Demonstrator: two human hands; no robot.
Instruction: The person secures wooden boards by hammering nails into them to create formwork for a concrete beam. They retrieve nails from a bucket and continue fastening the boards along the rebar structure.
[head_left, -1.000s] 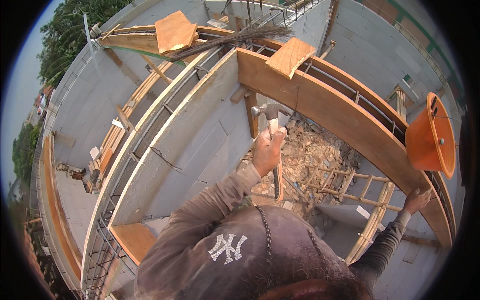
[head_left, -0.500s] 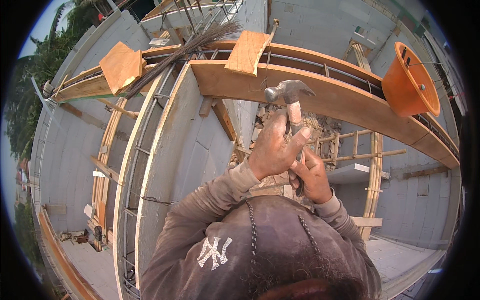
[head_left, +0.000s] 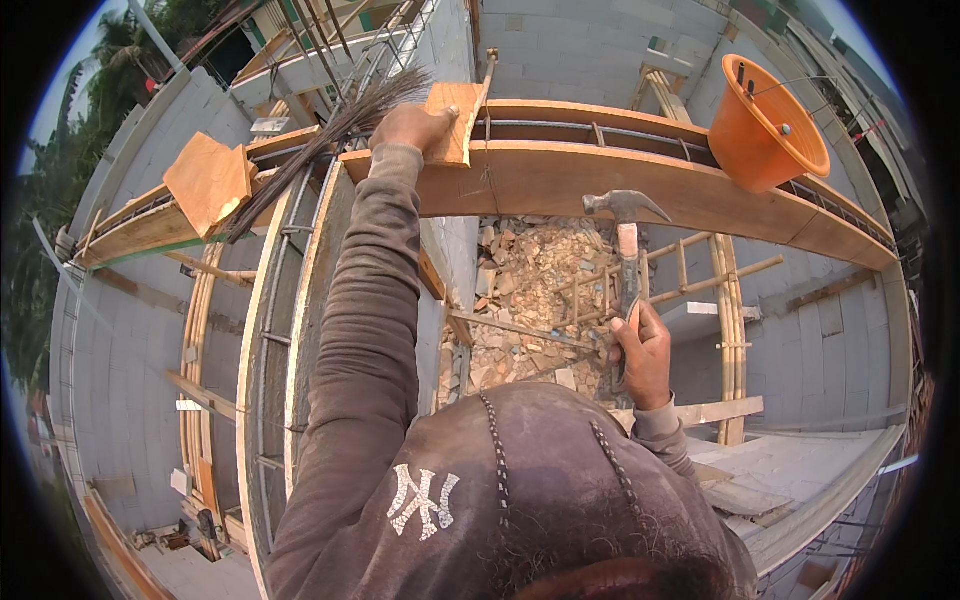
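Note:
My right hand (head_left: 645,355) is closed around the handle of a claw hammer (head_left: 627,250), held upright with its metal head at the top. Stretched out to the far side, my left hand (head_left: 412,130) has its fingers curled at the left edge of a small plywood piece (head_left: 455,120). That piece lies across the top of a long wooden formwork beam (head_left: 570,175). Close to the left hand, a bundle of thin dark twigs (head_left: 330,150), like a stick broom, rests over the formwork corner.
An orange bucket (head_left: 765,130) sits on the formwork at the right. Another plywood piece (head_left: 208,185) lies at the left. Steel bars (head_left: 277,300) run inside the forms. Far below are rubble (head_left: 530,290) and a bamboo ladder (head_left: 690,275). Grey block walls stand around.
My left hand has left the hammer and reached forward to the plywood piece. The right hand keeps the hammer, now a little farther right. The view has shifted slightly.

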